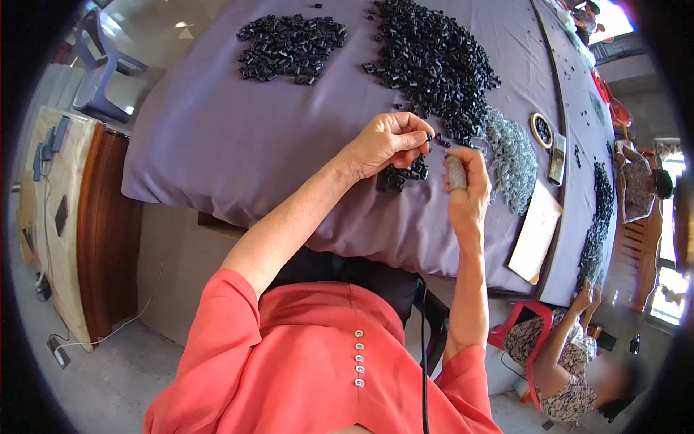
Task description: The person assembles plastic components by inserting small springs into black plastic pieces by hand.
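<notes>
My left hand is closed in a pinch on a small black plastic piece, held above the purple cloth. Close by on the right, my right hand has its fingers curled, and a grey wrap covers its thumb. Whatever it may hold is too small to make out. A little heap of black pieces lies just below my left hand. Beyond my hands spreads a large pile of similar black pieces. Beside my right hand is a heap of small clear, shiny pieces.
Another pile of black pieces lies at the far left of the cloth. On the right are a cardboard sheet, a round container and a flat box. Another person's hands work at a further pile.
</notes>
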A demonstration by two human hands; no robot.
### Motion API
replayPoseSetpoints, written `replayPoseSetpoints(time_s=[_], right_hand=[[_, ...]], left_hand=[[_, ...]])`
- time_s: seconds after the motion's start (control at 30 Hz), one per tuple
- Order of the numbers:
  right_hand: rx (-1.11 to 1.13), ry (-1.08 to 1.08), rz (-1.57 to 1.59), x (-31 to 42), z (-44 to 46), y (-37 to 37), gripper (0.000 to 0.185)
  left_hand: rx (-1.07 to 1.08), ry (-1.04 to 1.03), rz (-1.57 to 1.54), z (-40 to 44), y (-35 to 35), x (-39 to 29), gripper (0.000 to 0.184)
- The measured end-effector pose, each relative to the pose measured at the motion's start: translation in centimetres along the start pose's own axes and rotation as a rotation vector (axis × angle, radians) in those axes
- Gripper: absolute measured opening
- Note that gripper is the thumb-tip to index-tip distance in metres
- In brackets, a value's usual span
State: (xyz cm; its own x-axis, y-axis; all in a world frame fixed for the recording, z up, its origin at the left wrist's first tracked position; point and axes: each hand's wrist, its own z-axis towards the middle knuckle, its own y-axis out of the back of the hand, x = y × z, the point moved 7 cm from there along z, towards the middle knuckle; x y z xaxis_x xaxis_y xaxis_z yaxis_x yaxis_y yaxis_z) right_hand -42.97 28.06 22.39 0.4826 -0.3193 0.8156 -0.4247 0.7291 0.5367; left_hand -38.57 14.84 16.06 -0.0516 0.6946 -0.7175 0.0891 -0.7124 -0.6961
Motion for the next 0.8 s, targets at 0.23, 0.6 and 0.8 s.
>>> replayPoseSetpoints(time_s=[0.23, 0.6, 0.8], right_hand=[[0.156, -0.077, 0.442, -0.2, 5.3, -3.1, 0.014], [0.199, -0.214, 0.679, -2.0, 4.5, -5.0, 0.011], [0.203, -0.251, 0.715, -1.9, 4.3, -5.0, 0.012]], left_hand=[[-0.1, -0.117, -0.004, -0.1, 1.2, -1.6, 0.011], [-0.178, -0.161, 0.168, 0.0, 1.5, -2.0, 0.007], [-0.196, -0.168, 0.256, -0.1, 1.3, -2.3, 0.006]])
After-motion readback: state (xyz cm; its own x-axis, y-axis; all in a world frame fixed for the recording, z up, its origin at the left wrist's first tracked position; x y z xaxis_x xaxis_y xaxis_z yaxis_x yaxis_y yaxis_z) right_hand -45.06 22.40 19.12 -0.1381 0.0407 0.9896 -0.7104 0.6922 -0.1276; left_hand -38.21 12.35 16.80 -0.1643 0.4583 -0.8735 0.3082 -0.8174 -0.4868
